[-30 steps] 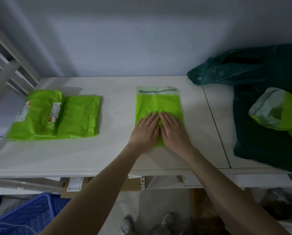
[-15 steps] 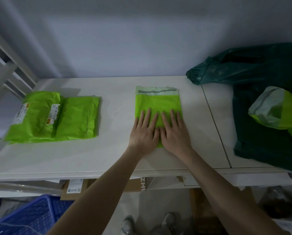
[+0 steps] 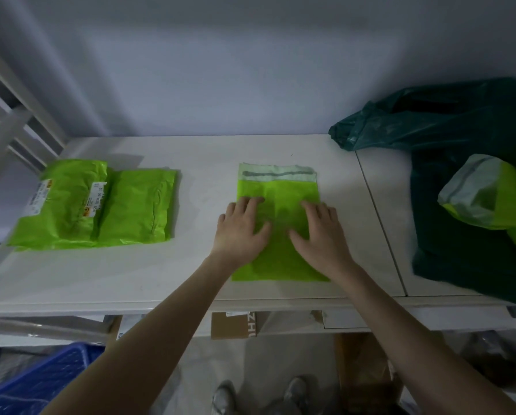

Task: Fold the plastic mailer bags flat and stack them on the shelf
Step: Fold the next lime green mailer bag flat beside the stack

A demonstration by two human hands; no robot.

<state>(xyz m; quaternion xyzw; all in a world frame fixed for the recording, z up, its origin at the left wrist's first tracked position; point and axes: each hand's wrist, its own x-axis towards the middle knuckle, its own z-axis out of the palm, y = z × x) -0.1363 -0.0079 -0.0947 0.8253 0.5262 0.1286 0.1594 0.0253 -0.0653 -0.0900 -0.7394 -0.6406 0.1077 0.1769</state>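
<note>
left hand (image 3: 241, 227): mine, palm down, fingers straight, pressing the mailer (image 3: 279, 223)
right hand (image 3: 319, 232): same, at 3 o'clock
mailer: lime green, flat, pale flap at 12 o'clock

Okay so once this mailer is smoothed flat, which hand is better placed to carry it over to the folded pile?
Probably the left hand. It presses the left half of the flat mailer, on the side facing the folded pile at the shelf's left end. The right hand would have to cross over.
</note>
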